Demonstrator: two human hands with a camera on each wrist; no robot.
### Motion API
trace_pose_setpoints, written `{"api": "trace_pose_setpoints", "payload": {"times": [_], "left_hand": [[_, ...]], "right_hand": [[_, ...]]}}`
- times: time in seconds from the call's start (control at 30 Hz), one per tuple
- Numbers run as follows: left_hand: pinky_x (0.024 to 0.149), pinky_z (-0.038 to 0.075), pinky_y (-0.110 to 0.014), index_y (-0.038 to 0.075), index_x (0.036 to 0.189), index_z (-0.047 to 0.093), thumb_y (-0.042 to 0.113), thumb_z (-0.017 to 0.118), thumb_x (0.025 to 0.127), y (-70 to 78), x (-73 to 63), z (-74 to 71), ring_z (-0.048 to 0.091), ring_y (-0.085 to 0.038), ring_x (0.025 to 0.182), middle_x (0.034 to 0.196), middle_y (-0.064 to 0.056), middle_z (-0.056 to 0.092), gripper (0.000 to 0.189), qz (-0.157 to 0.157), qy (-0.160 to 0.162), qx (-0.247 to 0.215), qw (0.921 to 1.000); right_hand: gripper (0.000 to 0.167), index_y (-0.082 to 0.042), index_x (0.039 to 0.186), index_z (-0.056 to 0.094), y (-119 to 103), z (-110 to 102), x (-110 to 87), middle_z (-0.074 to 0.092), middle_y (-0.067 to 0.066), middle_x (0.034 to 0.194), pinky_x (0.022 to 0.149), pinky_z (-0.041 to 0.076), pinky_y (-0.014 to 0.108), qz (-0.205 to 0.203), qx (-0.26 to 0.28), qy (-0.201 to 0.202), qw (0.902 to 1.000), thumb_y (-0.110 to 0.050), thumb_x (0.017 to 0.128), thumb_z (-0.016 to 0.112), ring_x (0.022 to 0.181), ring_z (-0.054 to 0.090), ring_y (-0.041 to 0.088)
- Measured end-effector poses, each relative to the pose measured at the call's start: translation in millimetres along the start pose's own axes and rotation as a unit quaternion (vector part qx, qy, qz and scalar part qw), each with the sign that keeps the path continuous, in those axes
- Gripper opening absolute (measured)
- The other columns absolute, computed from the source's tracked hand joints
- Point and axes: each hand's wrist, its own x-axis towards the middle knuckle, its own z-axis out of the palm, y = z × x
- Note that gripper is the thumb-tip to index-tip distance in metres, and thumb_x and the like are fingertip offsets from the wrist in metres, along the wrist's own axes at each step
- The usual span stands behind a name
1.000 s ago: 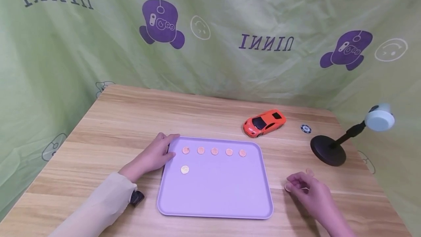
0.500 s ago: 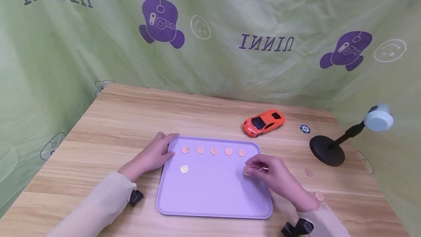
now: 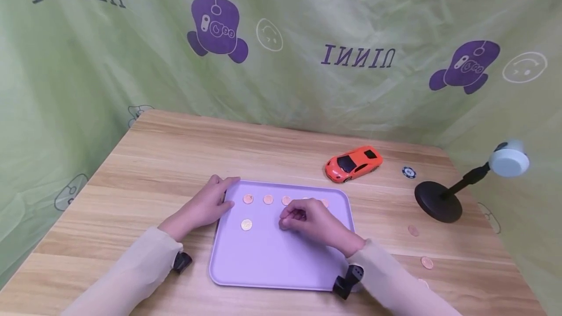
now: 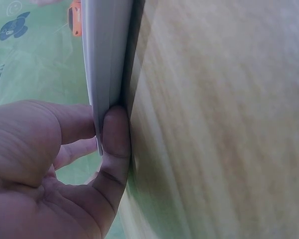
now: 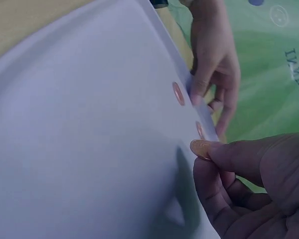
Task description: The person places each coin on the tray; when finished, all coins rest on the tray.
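A lilac tray (image 3: 259, 262) lies on the wooden table. My left hand (image 3: 210, 204) holds its left edge near the far corner; the left wrist view shows thumb and fingers pinching the rim (image 4: 107, 55). Over the middle of the tray, my right hand (image 3: 313, 221) pinches a coin (image 5: 201, 149) between thumb and index finger, plainest in the right wrist view. Copper-coloured coins (image 3: 268, 199) form a row along the tray's far side, partly covered by the right hand. One paler coin (image 3: 246, 225) lies below the row's left end.
More coins (image 3: 427, 262) lie on the table right of the tray, one partly behind the right sleeve. Beyond the tray stand an orange toy car (image 3: 353, 164), a blue-and-white poker chip (image 3: 409, 172) and a black-based lamp-like stand (image 3: 438, 202). A green curtain (image 3: 298, 91) hangs behind.
The right hand has carried the coin from the table at the right, over the tray's right edge, to its middle. Coins on the table came into view behind it. The left hand has stayed put.
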Motion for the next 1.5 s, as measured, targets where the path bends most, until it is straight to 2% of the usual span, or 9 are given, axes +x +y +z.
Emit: {"api": "trace_pose_setpoints", "payload": {"times": [0.23,0.67,0.9,1.27,1.5], "left_hand": [[0.072,0.048,-0.027,-0.005,0.151,0.047,0.000,0.066,0.095,2.0,-0.2,-0.2,0.049,-0.016,0.078,0.105,-0.018,0.049,0.059,0.005,0.002,-0.003,1.0000],[0.072,0.048,-0.027,-0.004,0.151,0.048,0.000,0.066,0.095,1.9,0.3,1.0,0.048,-0.016,0.078,0.103,-0.017,0.048,0.059,0.008,0.003,-0.004,1.0000],[0.070,0.047,-0.026,-0.004,0.152,0.047,0.000,0.066,0.096,1.1,0.6,0.8,0.048,-0.016,0.077,0.104,-0.018,0.049,0.059,0.003,0.001,-0.002,1.0000],[0.072,0.047,-0.027,-0.004,0.152,0.047,0.001,0.066,0.096,2.1,0.7,-0.9,0.048,-0.016,0.077,0.106,-0.019,0.049,0.059,-0.001,-0.001,0.000,1.0000],[0.072,0.047,-0.028,-0.004,0.151,0.048,0.001,0.066,0.096,2.6,0.6,0.5,0.048,-0.016,0.077,0.105,-0.019,0.049,0.059,0.001,0.001,-0.001,1.0000]], "right_hand": [[0.006,-0.006,0.094,0.075,-5.6,18.8,14.2,0.073,0.002,0.087,0.073,0.056,0.018,-0.013,0.013,-0.009,0.9998,-0.012,0.095,0.076,0.076,0.062,0.000],[0.006,-0.007,0.090,0.070,-13.1,31.0,20.7,0.068,0.001,0.082,0.070,0.050,0.018,-0.021,-0.057,0.008,0.9982,-0.006,0.094,0.075,0.075,0.057,0.005],[0.005,-0.005,0.091,0.071,-16.8,32.0,22.7,0.068,0.000,0.082,0.069,0.050,0.019,-0.014,-0.083,0.007,0.9964,-0.002,0.093,0.074,0.076,0.057,0.006],[0.004,-0.001,0.094,0.071,-18.7,32.3,24.7,0.067,0.002,0.083,0.070,0.049,0.019,-0.004,-0.084,0.006,0.9964,0.001,0.091,0.073,0.078,0.057,0.008],[0.005,-0.005,0.092,0.072,-18.5,30.4,21.9,0.068,0.001,0.084,0.071,0.050,0.019,-0.012,-0.081,0.016,0.9966,-0.001,0.095,0.070,0.077,0.057,0.007]]}}
